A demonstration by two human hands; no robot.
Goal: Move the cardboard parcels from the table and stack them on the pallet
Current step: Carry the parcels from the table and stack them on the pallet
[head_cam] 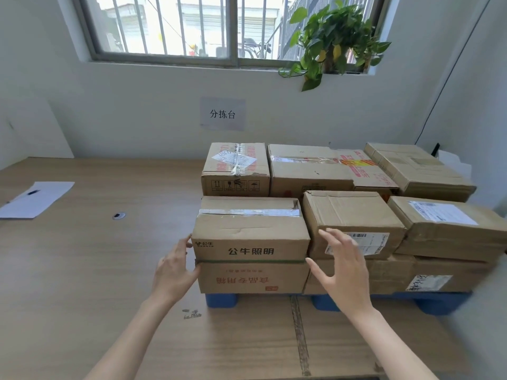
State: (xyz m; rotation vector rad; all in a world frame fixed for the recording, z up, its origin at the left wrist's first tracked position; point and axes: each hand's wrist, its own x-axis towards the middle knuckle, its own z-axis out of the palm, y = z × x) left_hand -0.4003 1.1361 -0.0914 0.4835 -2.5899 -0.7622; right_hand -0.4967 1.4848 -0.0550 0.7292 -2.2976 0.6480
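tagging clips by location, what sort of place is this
Probably a small parcel sorting room. The wall sign reads 分拣台, sorting table; taped, labelled cardboard parcels sit stacked on a blue pallet, next to a wide wooden table.

Mostly hidden: blue plastic pallet point(221, 299), showing only its feet below brown cardboard parcels point(348, 212).
Cut by right edge, brown label-topped cardboard carton point(450, 234); cut by left edge, white paper sheet point(35, 200). Print on white shipping label point(374, 242) too small to read, partly covered by right hand point(345, 272).
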